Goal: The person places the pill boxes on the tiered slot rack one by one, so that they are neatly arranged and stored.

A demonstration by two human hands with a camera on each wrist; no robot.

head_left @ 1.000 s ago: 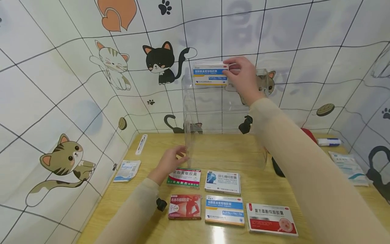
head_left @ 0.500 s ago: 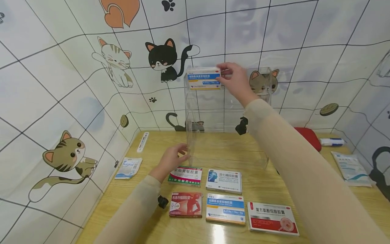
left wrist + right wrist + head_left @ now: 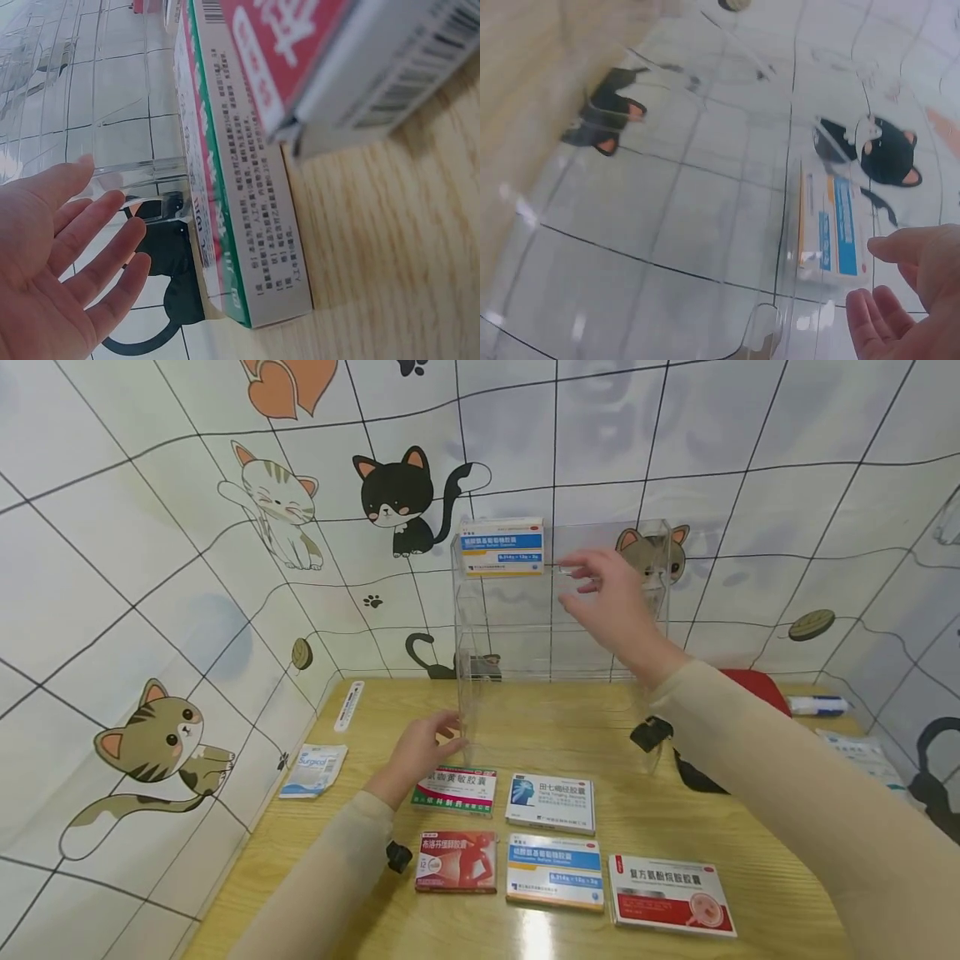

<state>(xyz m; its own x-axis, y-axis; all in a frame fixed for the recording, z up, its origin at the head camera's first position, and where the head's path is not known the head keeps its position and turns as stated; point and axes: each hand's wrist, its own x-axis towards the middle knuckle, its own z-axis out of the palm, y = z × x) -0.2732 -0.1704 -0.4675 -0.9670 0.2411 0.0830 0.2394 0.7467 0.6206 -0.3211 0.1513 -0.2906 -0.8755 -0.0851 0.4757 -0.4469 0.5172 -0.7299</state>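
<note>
A blue-and-white medicine box (image 3: 502, 548) stands upright on the top tier of a clear acrylic rack (image 3: 555, 627), at its left end. Just to the right of that box, my right hand (image 3: 611, 606) hovers with its fingers apart and nothing in them; the right wrist view shows the same gap between fingers and box (image 3: 832, 229). My left hand (image 3: 422, 752) is at the rack's lower left side, fingers loosely spread and the tips right at the clear panel. In the left wrist view this hand (image 3: 71, 262) holds nothing. Below it lies a green-and-pink medicine box (image 3: 454, 791).
On the table lie a white box (image 3: 551, 803), a red box (image 3: 456, 862), a second blue-and-white box (image 3: 555, 872) and a red-and-white box (image 3: 672, 896). A Surgical packet (image 3: 313, 770) is at the left. A red object (image 3: 753, 689) and a marker (image 3: 819, 706) lie at the back right.
The blue-and-white box went left and slightly down onto the rack's top tier. My right hand let go of it and drew back to the right. The left hand stayed in place.
</note>
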